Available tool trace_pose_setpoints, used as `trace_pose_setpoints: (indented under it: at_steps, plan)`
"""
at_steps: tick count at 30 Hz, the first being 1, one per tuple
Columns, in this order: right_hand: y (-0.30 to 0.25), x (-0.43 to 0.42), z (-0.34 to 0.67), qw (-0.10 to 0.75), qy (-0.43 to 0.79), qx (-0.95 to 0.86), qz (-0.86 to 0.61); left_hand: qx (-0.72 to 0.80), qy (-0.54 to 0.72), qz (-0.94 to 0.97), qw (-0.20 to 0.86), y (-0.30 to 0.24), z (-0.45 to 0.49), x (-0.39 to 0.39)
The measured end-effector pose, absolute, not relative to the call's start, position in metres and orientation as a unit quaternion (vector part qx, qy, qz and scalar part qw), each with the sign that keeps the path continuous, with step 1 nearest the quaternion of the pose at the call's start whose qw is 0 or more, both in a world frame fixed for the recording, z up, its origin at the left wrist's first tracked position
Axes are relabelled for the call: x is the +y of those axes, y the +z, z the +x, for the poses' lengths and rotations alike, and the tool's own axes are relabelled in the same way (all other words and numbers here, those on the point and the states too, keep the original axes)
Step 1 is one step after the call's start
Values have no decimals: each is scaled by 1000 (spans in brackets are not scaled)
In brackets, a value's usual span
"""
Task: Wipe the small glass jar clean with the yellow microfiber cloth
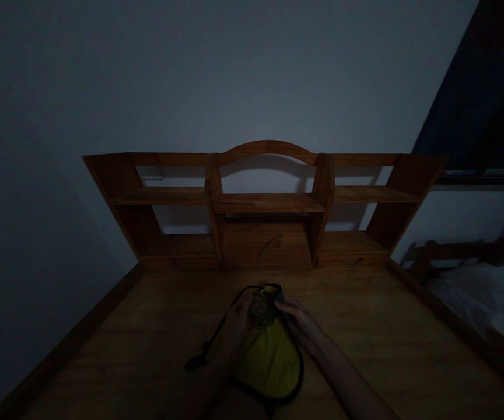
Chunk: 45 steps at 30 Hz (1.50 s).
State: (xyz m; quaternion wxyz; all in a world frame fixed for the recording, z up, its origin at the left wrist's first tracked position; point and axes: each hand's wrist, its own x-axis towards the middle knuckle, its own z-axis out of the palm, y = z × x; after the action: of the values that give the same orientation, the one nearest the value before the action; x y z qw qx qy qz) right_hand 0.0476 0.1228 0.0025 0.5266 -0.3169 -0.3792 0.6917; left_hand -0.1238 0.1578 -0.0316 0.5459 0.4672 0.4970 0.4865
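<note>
A yellow bag-like cloth piece with black edging lies on the wooden desk, a dark cord end at its left. Over its upper part is a round, shiny, see-through object, perhaps glass; the dim light hides its exact kind. My left hand is closed against the left side of this object. On the other side, my right hand pinches the black edge of the yellow cloth near its upper right corner. The fingertips of both hands are partly in shadow.
A wooden shelf unit with several compartments stands along the back of the desk, against a pale wall. Right of the desk, white bedding lies by a wooden rail. A dark window is above.
</note>
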Motion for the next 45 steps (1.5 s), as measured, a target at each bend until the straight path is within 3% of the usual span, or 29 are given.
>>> trace_pose_setpoints:
  at_steps: [5,9,17,24,28,32,37,41,45]
  plan:
    - [-1,125,51,522,661,-426,-330,500,483,521,495,-15,-123,149]
    - [-11,127,49,537,535,-520,-394,469,475,598,444,-10,-118,142]
    - [-9,120,47,497,335,-640,-482,458,431,639,443,-13,-116,139]
    - [-6,116,54,456,277,-683,-499,450,436,645,438,-8,-120,139]
    - [-9,119,48,506,324,-616,-509,460,459,594,475,-7,-119,142]
    - [-9,122,40,574,518,-440,-458,503,463,529,503,-4,-120,144]
    - [-1,119,40,535,720,-316,-309,515,474,509,501,-6,-121,146]
    - [0,119,43,522,739,-318,-284,514,469,518,498,-13,-122,149]
    - [-11,124,42,548,669,-367,-343,502,468,551,475,-17,-120,150]
